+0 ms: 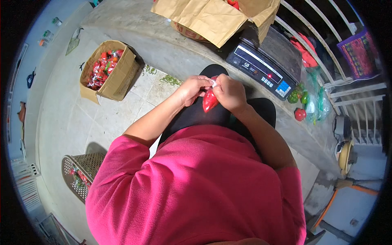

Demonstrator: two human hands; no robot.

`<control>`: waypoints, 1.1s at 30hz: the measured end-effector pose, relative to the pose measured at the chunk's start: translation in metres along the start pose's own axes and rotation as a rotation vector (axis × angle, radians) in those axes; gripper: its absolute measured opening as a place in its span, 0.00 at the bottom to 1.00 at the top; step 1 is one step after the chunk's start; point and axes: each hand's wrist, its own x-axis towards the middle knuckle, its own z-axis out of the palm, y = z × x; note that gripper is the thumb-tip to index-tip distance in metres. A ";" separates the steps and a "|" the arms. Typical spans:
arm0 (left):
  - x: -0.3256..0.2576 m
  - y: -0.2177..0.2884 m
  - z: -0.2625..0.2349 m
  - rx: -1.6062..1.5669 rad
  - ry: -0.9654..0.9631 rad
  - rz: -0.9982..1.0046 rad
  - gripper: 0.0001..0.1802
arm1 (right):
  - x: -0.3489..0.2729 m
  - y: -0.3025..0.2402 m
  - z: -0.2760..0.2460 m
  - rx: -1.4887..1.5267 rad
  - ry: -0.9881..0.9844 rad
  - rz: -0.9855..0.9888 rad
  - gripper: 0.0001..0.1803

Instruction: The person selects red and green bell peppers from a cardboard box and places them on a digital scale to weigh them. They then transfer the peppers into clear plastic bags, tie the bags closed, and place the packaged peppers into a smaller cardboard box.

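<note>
Over my lap hangs a small clear plastic bag of red peppers [210, 101], its pointed end toward me. My left hand [194, 90] is closed in a pinch at the bag's gathered neck, from the left. On the other side, my right hand [231, 93] is curled into a fist around the same twisted plastic. White plastic shows between the fingertips of both hands. Whether a knot is in it is too small to tell.
A cardboard box [119, 80] of bagged peppers stands on the floor at left, with a perforated basket [92, 164] nearer. On the concrete ledge are a digital scale [261, 67], a large carton [204, 17], loose peppers [300, 114] and plastic bags [315, 102].
</note>
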 end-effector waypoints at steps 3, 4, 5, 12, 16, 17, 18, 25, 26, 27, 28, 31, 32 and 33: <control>-0.002 -0.008 0.006 0.092 0.039 0.075 0.04 | -0.002 0.008 0.005 0.040 0.035 -0.028 0.08; 0.002 -0.017 0.001 0.209 0.072 0.149 0.05 | -0.003 0.008 0.006 0.063 0.051 -0.042 0.08; 0.002 -0.023 0.000 0.240 0.097 0.241 0.05 | -0.004 0.007 0.006 0.069 0.036 -0.027 0.08; -0.013 -0.017 0.006 0.586 0.248 0.433 0.06 | -0.005 0.001 0.004 0.052 0.026 -0.023 0.10; -0.025 0.005 0.020 0.740 0.306 0.419 0.07 | -0.008 0.003 0.010 0.038 0.071 -0.085 0.10; -0.026 0.007 0.023 0.809 0.324 0.420 0.07 | -0.008 0.003 0.011 0.032 0.074 -0.101 0.10; -0.026 0.008 0.023 0.803 0.309 0.422 0.07 | -0.008 0.003 0.011 0.026 0.077 -0.120 0.10; -0.009 -0.001 0.012 0.642 0.170 0.371 0.06 | -0.010 0.004 0.010 0.003 0.057 -0.148 0.12; -0.007 -0.003 0.010 0.602 0.146 0.346 0.06 | -0.010 0.005 0.011 0.005 0.071 -0.159 0.12; -0.007 -0.001 0.010 0.645 0.147 0.321 0.06 | -0.010 0.007 0.012 0.008 0.085 -0.166 0.13; -0.008 0.003 0.011 0.687 0.149 0.296 0.06 | -0.011 0.008 0.013 0.010 0.100 -0.174 0.13; -0.009 0.008 0.006 0.745 0.106 0.208 0.04 | -0.009 0.004 0.010 0.006 0.046 -0.143 0.14; -0.009 0.010 0.004 0.753 0.084 0.176 0.03 | -0.008 0.004 0.009 0.026 0.052 -0.172 0.13; -0.008 0.010 -0.002 0.518 0.006 0.088 0.03 | -0.008 0.005 0.009 0.045 0.060 -0.200 0.12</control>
